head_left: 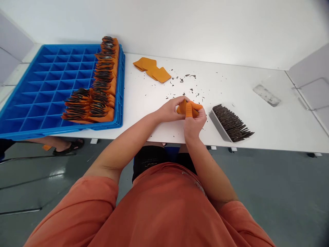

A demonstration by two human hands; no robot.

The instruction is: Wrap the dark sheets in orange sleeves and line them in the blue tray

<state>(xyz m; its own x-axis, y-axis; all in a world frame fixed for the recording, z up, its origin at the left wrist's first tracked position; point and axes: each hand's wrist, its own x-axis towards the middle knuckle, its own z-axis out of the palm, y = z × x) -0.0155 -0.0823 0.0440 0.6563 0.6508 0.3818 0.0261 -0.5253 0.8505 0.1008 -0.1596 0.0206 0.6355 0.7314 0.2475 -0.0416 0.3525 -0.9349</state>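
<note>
Over the front part of the white table, my two hands meet around a small orange pouch (181,108). My left hand (170,109) has its fingers curled round the pouch's left side. On my right hand (195,120) the thumb and a finger wear orange finger covers, and they pinch the pouch from the right. The pouch's far side and anything inside it are hidden by my fingers. Just right of my right hand stands a white tray (221,127) packed with a row of thin dark brown pieces (231,122).
A blue compartment tray (38,97) at the left holds rows of orange pouches with dark pieces (104,79). Flat orange pouches (160,73) lie at the back, with dark flakes (191,90) scattered nearby. A clear container (266,95) sits at right. Another person's foot (67,146) shows under the table.
</note>
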